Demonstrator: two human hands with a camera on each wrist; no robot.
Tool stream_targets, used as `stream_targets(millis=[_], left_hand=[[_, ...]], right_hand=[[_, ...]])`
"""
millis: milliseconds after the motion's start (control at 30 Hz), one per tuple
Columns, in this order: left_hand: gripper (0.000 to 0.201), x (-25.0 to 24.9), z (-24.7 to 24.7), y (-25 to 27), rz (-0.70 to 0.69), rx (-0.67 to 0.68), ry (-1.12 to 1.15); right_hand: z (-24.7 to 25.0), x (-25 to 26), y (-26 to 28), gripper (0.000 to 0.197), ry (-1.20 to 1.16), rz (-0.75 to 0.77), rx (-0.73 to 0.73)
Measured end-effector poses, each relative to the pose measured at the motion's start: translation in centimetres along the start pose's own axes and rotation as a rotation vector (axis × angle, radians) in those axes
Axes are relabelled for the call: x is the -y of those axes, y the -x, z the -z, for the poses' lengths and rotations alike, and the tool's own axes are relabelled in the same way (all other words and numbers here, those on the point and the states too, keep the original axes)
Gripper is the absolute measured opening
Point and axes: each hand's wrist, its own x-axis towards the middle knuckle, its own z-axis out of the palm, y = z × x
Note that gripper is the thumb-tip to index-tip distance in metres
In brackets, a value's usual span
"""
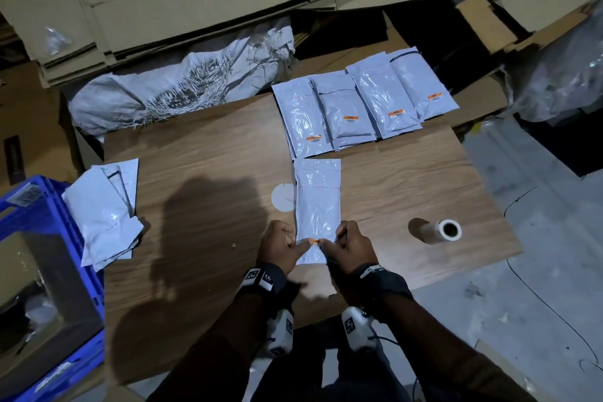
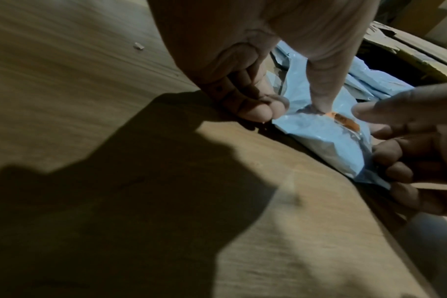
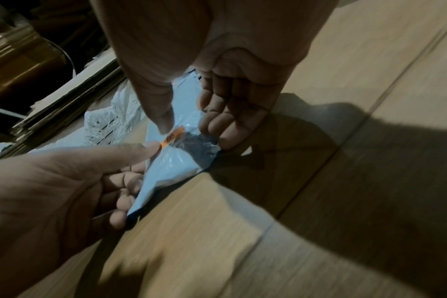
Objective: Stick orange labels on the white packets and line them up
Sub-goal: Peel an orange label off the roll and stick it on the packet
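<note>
Head view: white packet [image 1: 317, 206] lies lengthwise on the wooden board [image 1: 202, 153], near end held between both hands. Left hand [image 1: 280, 246] and right hand [image 1: 350, 246] each press a thumb on the orange label [image 1: 314, 241] at the packet's near end, other fingers curled at the packet's edges. Four labelled packets [image 1: 359, 101] overlap in a row at the far edge; unlabelled packets [image 1: 107, 215] pile at left beside a blue crate [image 1: 49, 271]; a label roll [image 1: 448, 229] sits well right. Left wrist view: left thumb pins one end of the label [image 2: 343, 121], fingers [image 2: 255, 108] curled at the packet's edge. Right wrist view: right thumb on the label [image 3: 172, 137], fingers [image 3: 217, 117] bent under the packet's edge.
</note>
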Motion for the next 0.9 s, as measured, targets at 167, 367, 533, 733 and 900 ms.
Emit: stream_targets(millis=[167,367,533,733,900], left_hand=[[0.053,-0.1,0.2,-0.3,0.001,0.036,-0.042],[0.05,-0.3,0.4,-0.2,-0.023,0.062,-0.074],[0.035,-0.1,0.6,0.4,-0.063,0.106,-0.048],[0.032,-0.2,1.4,1.3,-0.091,0.105,0.046],[0.024,-2.1,2.8,1.0,-0.116,0.077,0.125]], right_hand=[[0.1,-0.2,-1.0,0.05,0.058,0.025,0.011],[0.8,0.4,-0.9,0.046,0.078,0.058,0.055],[1.3,0.1,-0.2,0.041,0.01,0.007,0.057],[1.8,1.2,1.1,0.03,-0.021,0.142,-0.026],[2.4,3.5,1.3,0.032,-0.089,0.219,-0.052]])
